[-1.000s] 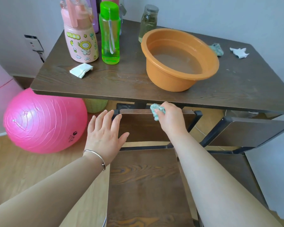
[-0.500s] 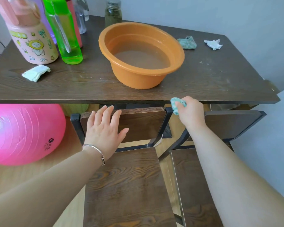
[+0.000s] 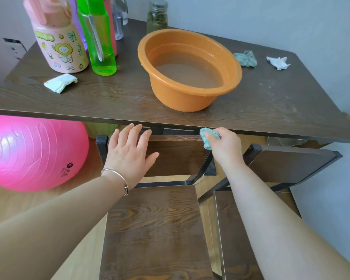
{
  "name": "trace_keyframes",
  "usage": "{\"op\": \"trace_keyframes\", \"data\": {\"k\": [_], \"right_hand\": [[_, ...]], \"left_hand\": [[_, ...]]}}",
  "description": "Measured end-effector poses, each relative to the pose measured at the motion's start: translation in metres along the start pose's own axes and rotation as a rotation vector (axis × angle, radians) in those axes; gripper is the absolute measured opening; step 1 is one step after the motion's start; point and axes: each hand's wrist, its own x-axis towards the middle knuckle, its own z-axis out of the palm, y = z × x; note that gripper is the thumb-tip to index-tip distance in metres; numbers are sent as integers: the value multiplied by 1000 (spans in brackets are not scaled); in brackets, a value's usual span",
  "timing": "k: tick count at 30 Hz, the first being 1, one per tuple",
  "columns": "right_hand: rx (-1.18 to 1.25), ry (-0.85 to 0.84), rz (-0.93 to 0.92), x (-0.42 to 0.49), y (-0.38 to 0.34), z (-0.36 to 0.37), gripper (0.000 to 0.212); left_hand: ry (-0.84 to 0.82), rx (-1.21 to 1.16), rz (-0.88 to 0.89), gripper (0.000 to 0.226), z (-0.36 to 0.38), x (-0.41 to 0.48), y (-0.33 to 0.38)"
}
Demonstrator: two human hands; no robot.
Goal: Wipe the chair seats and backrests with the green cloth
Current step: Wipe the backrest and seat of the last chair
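Resting on the floor at far left, a pink exercise ball (image 3: pixel 30 152) sits just beside a dark wood-grain table (image 3: pixel 109 102). On the table's left end stand a pink cartoon-printed bottle (image 3: pixel 59 41) and a green bottle (image 3: pixel 98 37), with a folded white cloth (image 3: pixel 60 82) lying in front of them. Below the table's front edge, a person's left hand (image 3: pixel 129 154) — a silver bangle (image 3: pixel 117 178) on its wrist — lies open and flat, fingers spread, over the left part of the near chair's backrest (image 3: pixel 176 156), holding nothing. That chair's wooden seat (image 3: pixel 154 229) fills the lower middle of the view. Above, an orange basin (image 3: pixel 188 69) holding murky water stands mid-table, and a glass jar (image 3: pixel 157 16) stands behind it near the wall. To the right of the left hand, the right hand (image 3: pixel 224 148) is closed around the bunched green cloth (image 3: pixel 207 138), pressing it against the top right corner of the same backrest, right under the table edge. Farther right a second chair (image 3: pixel 287 164) stands beside the first, its backrest untouched — its seat partly hidden by the right forearm. On the table's right end lie a crumpled teal rag (image 3: pixel 246 58) and, near it, a crumpled white tissue (image 3: pixel 278 62).
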Motion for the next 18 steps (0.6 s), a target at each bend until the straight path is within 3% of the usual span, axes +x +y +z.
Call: {"op": "trace_keyframes", "data": {"k": [18], "right_hand": [[-76,-6,-472,-83,-176,128,27]], "left_hand": [[9,-40,-230,60,-13,-80,-136]]}}
